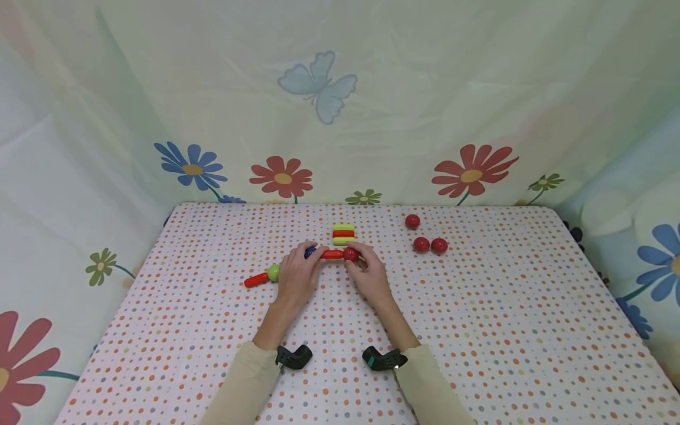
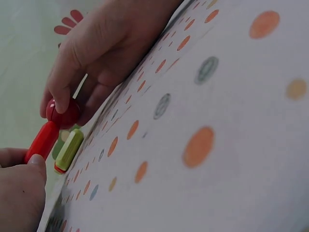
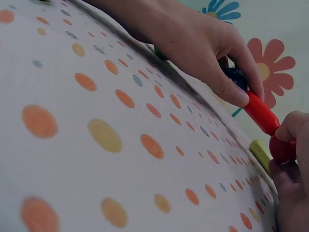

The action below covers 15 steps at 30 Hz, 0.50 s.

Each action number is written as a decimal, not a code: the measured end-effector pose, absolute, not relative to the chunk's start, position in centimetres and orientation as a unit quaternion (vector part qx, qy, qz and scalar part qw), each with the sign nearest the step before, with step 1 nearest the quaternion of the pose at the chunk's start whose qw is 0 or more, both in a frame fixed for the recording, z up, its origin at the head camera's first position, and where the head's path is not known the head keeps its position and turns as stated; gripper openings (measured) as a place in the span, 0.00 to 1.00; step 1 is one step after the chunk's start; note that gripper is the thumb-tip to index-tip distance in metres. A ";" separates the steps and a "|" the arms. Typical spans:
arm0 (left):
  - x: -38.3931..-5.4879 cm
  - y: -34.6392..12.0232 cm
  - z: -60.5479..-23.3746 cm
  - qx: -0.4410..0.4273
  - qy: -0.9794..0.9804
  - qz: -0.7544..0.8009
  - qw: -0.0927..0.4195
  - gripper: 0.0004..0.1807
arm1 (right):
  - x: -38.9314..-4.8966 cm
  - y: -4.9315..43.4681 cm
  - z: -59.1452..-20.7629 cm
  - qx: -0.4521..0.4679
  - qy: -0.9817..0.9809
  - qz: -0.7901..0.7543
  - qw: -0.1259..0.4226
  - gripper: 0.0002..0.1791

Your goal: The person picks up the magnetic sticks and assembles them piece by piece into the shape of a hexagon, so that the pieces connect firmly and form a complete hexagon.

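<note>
Fingers and thumb of my left hand [image 1: 299, 274] pinch a red stick [image 1: 333, 254] at its left end, beside a dark blue ball [image 3: 236, 78]. At the stick's other end, my right hand [image 1: 370, 274] grips a red ball [image 1: 350, 254] between thumb and fingers. Stick and ball meet end to end in both wrist views. Out to the left of the left hand, a light green ball [image 1: 273, 273] joins another red stick [image 1: 256, 280]. What lies between the green and blue balls is hidden under the left hand.
Just beyond the hands lie two yellow-green sticks [image 1: 343, 241] with a red stick [image 1: 343, 234] between them. Three loose red balls [image 1: 421, 244] sit to the right. The dotted table [image 1: 504, 330] ends at a fabric backdrop [image 1: 398, 118].
</note>
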State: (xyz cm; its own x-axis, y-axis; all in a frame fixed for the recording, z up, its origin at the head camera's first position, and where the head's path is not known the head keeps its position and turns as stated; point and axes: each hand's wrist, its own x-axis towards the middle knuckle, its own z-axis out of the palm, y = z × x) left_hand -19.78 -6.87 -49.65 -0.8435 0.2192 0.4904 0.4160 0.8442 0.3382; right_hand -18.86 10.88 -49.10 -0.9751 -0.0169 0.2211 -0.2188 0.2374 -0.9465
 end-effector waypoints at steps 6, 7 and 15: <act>-19.8 -6.9 -49.6 -0.176 -0.917 -0.218 0.284 0.20 | -18.8 10.8 -49.1 0.105 -0.791 0.600 0.058 0.23; -19.8 -6.9 -49.6 -0.177 -0.916 -0.217 0.288 0.20 | -18.7 10.8 -49.1 0.111 -0.794 0.595 0.057 0.22; -19.8 -6.8 -49.9 -0.191 -0.914 -0.233 0.270 0.15 | -18.6 10.7 -49.1 0.108 -0.801 0.584 0.067 0.21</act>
State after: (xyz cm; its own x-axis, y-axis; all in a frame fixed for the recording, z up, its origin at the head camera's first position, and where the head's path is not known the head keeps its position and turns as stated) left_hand -19.84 -6.84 -49.90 -0.7810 0.2241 0.5830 0.4761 0.8177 0.3235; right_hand -18.63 10.72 -49.12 -0.9674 -0.0954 0.2344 -0.2524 0.2933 -0.9221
